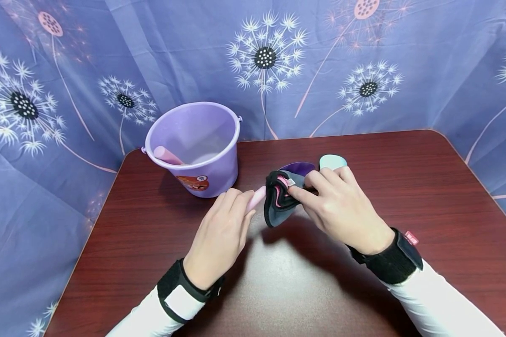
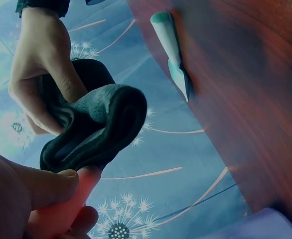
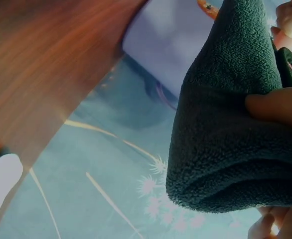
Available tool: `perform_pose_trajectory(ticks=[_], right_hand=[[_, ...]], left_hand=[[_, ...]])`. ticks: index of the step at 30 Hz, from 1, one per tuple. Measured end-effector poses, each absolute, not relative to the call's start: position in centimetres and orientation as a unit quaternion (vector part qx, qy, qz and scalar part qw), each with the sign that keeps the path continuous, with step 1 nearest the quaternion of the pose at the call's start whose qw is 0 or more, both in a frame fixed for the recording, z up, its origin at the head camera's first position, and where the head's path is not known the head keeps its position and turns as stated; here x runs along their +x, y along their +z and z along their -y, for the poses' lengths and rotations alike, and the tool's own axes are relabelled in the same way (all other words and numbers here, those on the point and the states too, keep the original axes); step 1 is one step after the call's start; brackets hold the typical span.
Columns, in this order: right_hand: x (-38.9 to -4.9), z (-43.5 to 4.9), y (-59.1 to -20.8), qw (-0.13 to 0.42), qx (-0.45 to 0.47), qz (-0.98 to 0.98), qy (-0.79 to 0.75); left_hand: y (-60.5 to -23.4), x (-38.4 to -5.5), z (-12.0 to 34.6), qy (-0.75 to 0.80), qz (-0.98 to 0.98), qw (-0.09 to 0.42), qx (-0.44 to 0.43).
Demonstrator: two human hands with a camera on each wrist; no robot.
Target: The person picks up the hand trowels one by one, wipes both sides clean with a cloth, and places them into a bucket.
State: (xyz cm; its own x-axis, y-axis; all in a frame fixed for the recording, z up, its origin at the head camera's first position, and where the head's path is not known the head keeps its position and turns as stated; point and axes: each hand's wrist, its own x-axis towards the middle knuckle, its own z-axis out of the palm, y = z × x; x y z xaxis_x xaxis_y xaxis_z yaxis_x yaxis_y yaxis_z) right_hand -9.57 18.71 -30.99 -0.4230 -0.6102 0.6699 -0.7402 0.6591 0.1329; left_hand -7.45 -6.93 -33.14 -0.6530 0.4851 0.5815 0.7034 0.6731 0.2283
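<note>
The head view is bright and mostly sharp; lit from above, the table [image 1: 425,187] takes a pale glare to the near right of the bucket [image 1: 219,175]; soft shadows of the left hand [image 1: 219,229] and right hand [image 1: 341,206] flank it; both wrist views are dimmer, blue-green and softer; the left one blurs the bucket, and the backdrop [image 2: 16,149] washes out well apart from it.

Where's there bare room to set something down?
Bare tabletop lies right of the right hand, and left of the left hand, in front of the bucket. Crowded: the middle, around both hands and the gray cloth.
</note>
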Motion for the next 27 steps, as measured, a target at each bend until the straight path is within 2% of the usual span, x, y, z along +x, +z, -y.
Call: perform_pose_trajectory(ticks=[27], right_hand=[[-10.7, -20.8, -30.5, 0.406, 0.324, 0.853, 0.043]], left_hand=[[-32.3, -7.7, 7.8, -0.247, 0.880, 0.259, -0.312]])
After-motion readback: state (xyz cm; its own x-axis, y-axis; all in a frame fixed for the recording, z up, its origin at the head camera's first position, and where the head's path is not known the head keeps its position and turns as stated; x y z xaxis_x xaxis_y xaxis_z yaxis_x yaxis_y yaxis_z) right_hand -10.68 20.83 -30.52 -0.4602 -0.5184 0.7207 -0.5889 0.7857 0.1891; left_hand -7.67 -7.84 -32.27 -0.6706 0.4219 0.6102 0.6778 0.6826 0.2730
